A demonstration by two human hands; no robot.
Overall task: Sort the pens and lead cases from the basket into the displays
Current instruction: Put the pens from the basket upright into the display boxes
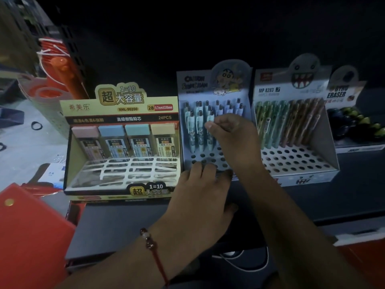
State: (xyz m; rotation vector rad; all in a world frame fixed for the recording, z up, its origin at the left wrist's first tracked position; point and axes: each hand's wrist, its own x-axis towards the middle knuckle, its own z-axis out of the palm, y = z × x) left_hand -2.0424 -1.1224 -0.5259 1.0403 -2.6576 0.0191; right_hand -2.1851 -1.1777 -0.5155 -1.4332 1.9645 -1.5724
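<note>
While your left hand (200,184) steadies the middle display (214,130), your right hand (231,132) pinches a pen (209,132). Seat it in a free hole toward six o'clock.

Looking like printed cardboard with a slight sheen: the yellow lead-case display (120,113), the cartoon pen display (212,84) and the monster-face pen display (291,84), each with a matt white punched insert. Showing as smooth, glossy plastic: the pastel-capped lead cases (125,140) with clear bodies, the patterned pens (198,130) with shiny metal-looking tips, and the red box (27,236) with its small brassy stud. Appearing as red cord strung with glossy beads: the bracelet (152,247) on the left wrist.
</note>
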